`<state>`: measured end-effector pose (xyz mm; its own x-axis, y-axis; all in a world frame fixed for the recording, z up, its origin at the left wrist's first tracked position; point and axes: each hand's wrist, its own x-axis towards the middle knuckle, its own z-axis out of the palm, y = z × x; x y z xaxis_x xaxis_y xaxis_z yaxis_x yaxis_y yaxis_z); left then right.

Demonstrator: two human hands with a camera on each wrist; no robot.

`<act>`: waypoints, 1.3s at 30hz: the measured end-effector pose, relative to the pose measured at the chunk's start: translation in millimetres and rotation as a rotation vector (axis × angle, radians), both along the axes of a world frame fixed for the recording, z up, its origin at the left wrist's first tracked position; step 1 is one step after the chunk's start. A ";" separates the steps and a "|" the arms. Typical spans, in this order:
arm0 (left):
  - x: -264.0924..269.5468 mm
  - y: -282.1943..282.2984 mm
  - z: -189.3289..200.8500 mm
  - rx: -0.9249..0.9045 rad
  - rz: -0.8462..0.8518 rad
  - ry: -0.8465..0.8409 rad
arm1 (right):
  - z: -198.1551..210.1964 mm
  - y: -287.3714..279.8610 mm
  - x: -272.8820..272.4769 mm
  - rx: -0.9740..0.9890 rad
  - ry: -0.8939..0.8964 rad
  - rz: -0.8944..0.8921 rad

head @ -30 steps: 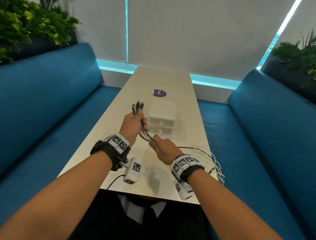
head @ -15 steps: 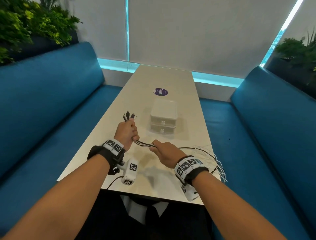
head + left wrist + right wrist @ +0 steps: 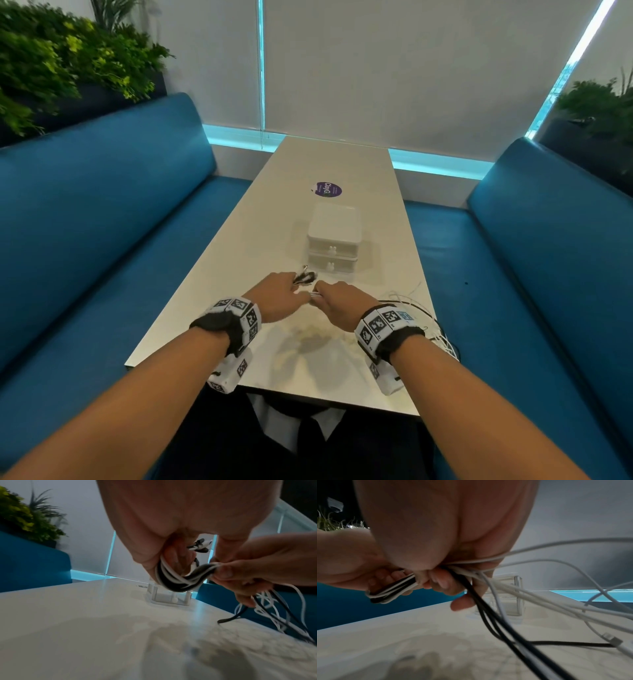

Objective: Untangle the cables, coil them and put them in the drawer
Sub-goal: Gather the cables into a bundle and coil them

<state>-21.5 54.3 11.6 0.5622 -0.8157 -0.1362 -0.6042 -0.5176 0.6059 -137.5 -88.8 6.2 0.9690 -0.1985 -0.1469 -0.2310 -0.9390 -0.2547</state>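
We hold the bundle of black and white cables [image 3: 178, 580] just above the pale table [image 3: 239, 274], our left hand [image 3: 277, 298] curled round a folded loop of it and our right hand [image 3: 337, 303] pinching the same strands just beside it (plug ends [image 3: 305, 277] poke out past the left fingers). The loose lengths trail from the right hand to the table's right edge. The small white two-drawer box [image 3: 334, 240] stands beyond our hands, both drawers closed.

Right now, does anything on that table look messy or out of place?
Yes: the loose cables sprawl in a tangle by the table's right edge, some strands hanging over it. The left hand and right hand grip the bundled part. The drawer box sits shut and square.
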 end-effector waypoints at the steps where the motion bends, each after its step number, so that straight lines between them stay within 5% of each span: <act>1: -2.7 0.7 -2.2 0.025 -0.035 -0.046 | -1.0 -1.1 0.1 -0.011 -0.015 -0.006; 10: -1.1 -12.8 1.3 0.083 -0.162 -0.162 | 6.4 -11.8 -4.4 0.171 -0.159 -0.071; 24: -9.9 -19.0 5.8 0.365 -0.160 -0.362 | -2.6 -18.5 -5.5 0.130 -0.127 -0.151; 31: -13.8 -16.7 7.2 0.180 -0.127 -0.136 | 0.1 -26.0 -11.0 0.083 -0.110 -0.154; 36: -2.0 -19.5 14.7 0.131 -0.148 -0.140 | 1.9 -29.5 -17.4 0.107 -0.119 -0.102; 39: 25.3 -15.5 31.1 0.022 -0.011 -0.162 | -0.6 -42.6 -32.7 0.061 -0.081 -0.150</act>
<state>3.9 38.8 42.7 0.5689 -0.8200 -0.0625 -0.6988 -0.5221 0.4890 -170.2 -131.4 5.7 0.9385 -0.3345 -0.0859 -0.3435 -0.8781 -0.3331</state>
